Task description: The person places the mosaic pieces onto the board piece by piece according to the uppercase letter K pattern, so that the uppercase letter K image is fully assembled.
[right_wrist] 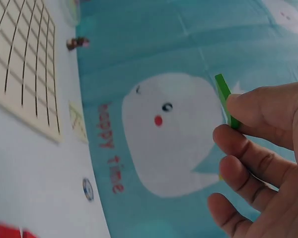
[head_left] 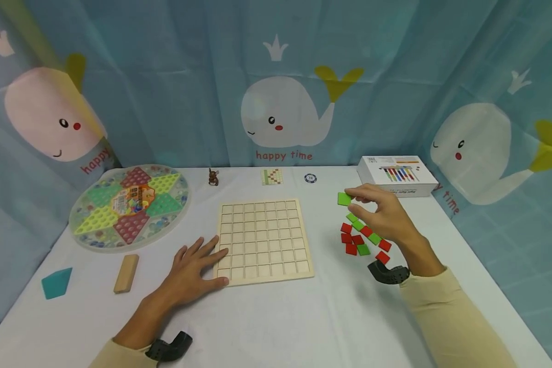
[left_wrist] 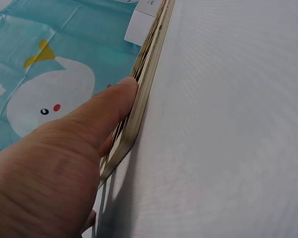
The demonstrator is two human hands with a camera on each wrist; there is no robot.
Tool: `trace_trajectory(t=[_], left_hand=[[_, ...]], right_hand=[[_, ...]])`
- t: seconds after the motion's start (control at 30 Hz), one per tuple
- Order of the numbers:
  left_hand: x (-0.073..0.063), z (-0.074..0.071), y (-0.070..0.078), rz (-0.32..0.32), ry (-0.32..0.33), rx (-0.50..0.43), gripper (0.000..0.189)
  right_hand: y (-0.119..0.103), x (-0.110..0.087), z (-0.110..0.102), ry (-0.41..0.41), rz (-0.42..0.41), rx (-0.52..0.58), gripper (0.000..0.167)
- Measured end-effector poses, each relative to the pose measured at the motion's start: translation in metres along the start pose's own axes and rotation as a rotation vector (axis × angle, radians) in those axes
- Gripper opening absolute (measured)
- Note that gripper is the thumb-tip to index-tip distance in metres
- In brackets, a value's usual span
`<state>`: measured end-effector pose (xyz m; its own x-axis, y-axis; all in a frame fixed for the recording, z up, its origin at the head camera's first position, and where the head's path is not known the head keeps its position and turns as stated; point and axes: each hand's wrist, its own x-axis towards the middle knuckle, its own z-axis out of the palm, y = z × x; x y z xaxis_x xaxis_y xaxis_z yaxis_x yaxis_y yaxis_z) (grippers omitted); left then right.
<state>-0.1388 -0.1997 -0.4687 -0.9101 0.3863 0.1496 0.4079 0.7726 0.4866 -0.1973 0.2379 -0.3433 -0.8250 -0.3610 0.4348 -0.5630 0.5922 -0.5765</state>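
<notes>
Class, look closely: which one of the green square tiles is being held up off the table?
The green square tile pinched by the right hand; the other green tiles lie on the white table among red tiles.

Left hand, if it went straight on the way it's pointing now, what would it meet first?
Most likely the board, right away: the left hand touches its left edge. Whether it would push the board or slide over it is unclear.
</notes>
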Motion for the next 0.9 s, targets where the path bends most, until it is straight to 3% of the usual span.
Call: trace_trajectory(t=[0.3, 0.6, 0.9], left_hand=[[0.0, 0.003, 0.0, 0.007, 0.003, 0.005, 0.072], [-0.001, 0.004, -0.001, 0.011, 0.007, -0.011, 0.072], [-0.001, 0.001, -0.001, 0.002, 0.005, 0.0, 0.072]], right_hand=[[-0.01, 0.024, 0.03, -0.043, -0.035, 0.135, 0.033], [-0.018, 0.046, 0.061, -0.058, -0.028, 0.172, 0.032], [-0.025, 0.073, 0.105, -0.111, -0.023, 0.218, 0.031]])
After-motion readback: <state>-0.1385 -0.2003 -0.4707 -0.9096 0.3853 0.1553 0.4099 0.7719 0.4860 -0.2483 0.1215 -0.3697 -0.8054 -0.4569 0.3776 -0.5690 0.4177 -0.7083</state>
